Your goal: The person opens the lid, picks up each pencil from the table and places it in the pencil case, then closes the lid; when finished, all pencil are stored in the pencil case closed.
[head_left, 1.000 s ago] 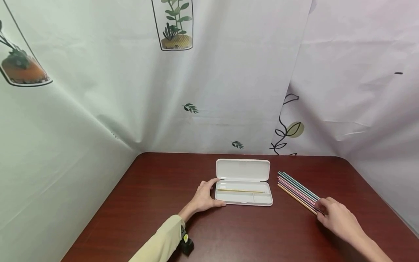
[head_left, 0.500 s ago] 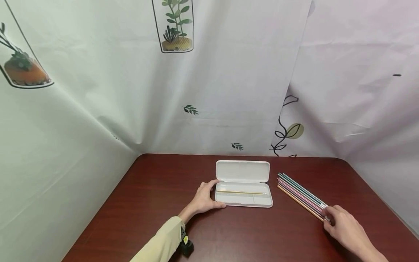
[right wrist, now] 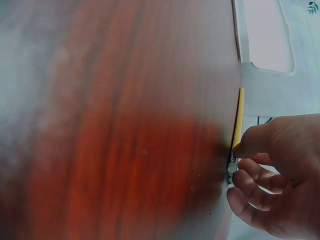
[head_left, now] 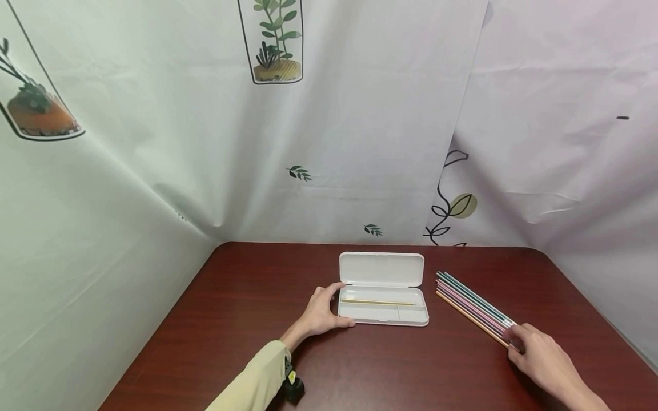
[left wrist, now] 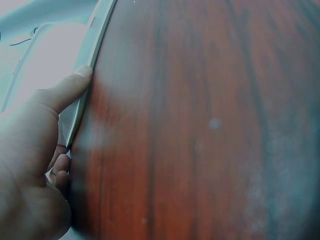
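A white pencil case [head_left: 367, 313] lies on the table with its lid [head_left: 381, 269] raised at the back. One yellow pencil [head_left: 377, 301] lies lengthwise inside. My left hand [head_left: 317, 313] grips the case's left end, thumb at the front edge and a finger at the back corner. To the right, several pencils [head_left: 470, 307] in green, pink, purple and yellow lie side by side at a slant. My right hand [head_left: 538, 355] holds their near ends between thumb and curled fingers. In the right wrist view the thumb sits against a yellow pencil [right wrist: 239, 117]; the fingers partly hide the ends.
The dark red-brown wooden table [head_left: 247, 342] has rounded far corners. A pale cloth [head_left: 339, 125] printed with plants hangs close behind its far edge and along both sides. A small black device [head_left: 294, 389] is strapped at my left wrist.
My right hand has slid toward the near right along the pencils, uncovering more of their near ends, then stayed there. The left hand and the pencil case have kept their places.
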### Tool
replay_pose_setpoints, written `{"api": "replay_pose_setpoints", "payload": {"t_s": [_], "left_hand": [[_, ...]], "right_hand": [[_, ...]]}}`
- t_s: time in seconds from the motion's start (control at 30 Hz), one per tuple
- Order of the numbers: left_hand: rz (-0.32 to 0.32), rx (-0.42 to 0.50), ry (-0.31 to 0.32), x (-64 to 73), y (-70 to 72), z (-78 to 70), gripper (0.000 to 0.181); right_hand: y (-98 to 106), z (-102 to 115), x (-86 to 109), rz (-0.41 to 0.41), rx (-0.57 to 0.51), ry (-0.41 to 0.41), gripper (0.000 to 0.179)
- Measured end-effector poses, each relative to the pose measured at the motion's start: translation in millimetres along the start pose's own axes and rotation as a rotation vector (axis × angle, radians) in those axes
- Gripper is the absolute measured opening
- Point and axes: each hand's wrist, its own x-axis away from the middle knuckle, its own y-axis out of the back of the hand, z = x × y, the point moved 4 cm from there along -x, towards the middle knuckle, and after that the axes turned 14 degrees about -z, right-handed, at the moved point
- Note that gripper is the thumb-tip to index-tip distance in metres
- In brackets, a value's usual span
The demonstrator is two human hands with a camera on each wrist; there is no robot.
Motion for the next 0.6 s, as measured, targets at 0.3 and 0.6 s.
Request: {"api": "replay_pose_setpoints", "payload": {"t_s": [0.3, 0.6], "left_hand": [[-0.005, 0.006, -0.003, 0.1, 0.5, -0.6, 0.090], [-0.010, 0.002, -0.008, 0.5, -0.2, -0.7, 0.090]], "right_hand": [[-1.3, 2.2, -1.5, 0.026, 0.034, -0.001, 0.017], [-2.6, 3.4, -2.8, 0.055, 0.062, 0.021, 0.017]]}}
